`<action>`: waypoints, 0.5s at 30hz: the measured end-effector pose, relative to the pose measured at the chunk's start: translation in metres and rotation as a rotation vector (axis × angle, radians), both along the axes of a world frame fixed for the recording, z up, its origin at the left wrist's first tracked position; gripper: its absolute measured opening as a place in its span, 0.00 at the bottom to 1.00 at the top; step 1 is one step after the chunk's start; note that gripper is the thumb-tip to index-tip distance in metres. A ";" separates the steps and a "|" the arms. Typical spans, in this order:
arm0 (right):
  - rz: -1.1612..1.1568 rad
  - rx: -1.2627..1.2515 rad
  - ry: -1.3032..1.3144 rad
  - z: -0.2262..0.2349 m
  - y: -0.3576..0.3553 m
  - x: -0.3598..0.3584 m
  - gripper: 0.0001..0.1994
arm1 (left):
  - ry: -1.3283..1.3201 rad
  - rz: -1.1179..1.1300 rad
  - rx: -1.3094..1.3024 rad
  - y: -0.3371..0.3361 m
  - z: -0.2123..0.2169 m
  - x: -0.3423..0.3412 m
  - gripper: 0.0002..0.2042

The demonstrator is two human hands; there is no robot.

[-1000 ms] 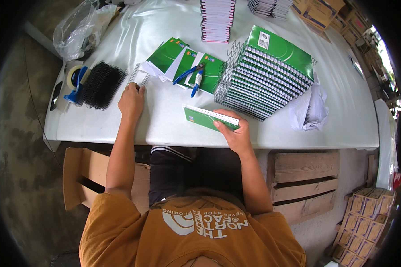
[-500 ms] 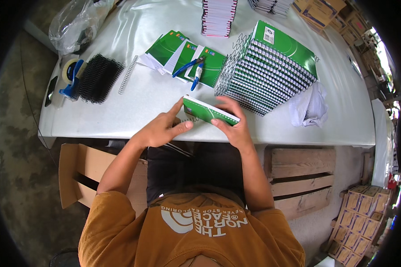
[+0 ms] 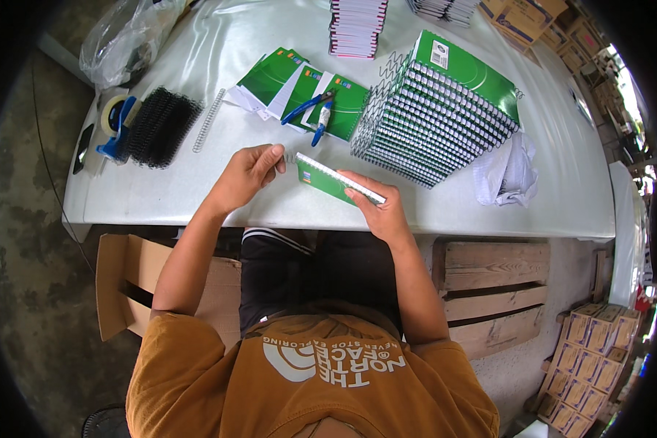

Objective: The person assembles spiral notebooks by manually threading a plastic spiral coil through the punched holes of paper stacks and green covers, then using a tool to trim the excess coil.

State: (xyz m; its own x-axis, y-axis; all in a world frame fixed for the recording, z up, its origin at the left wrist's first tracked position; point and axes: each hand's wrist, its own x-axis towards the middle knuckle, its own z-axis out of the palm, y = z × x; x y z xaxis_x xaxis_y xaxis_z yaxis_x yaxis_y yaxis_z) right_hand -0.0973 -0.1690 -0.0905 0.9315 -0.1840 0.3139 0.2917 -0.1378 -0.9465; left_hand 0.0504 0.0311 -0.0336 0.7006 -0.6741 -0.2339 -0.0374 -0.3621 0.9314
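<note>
Pinching a wire coil [image 3: 291,157] between thumb and fingers, left hand [image 3: 250,175] sits just beside the left end of the green notepad [image 3: 323,184]. Right hand [image 3: 379,210] grips the notepad's right end, thumb on cover, over white table [image 3: 153,209]. Blue-handled cutters [image 3: 297,112] lie on green pads [image 3: 276,75]; spiral-bound stack [image 3: 434,117] stands right.

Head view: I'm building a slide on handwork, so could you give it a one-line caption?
Left hand pinches a wire coil by the end of a green notebook gripped in the right hand.
</note>
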 end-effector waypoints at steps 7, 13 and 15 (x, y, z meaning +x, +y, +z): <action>-0.069 0.025 0.028 0.004 0.006 -0.002 0.15 | 0.110 -0.161 0.055 0.001 0.028 0.016 0.23; -0.073 0.020 0.013 0.001 0.006 -0.001 0.14 | 0.106 -0.148 0.106 -0.001 0.020 0.014 0.22; -0.073 0.018 0.001 -0.002 0.004 -0.002 0.14 | 0.119 -0.060 0.095 -0.005 0.020 0.015 0.18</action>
State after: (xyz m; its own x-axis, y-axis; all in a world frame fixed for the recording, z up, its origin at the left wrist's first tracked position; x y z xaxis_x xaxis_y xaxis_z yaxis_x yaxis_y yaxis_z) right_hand -0.0989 -0.1646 -0.0928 0.9154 -0.2575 0.3094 0.2809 -0.1418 -0.9492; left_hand 0.0650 0.0260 -0.0135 0.6233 -0.6848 -0.3776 0.0473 -0.4490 0.8923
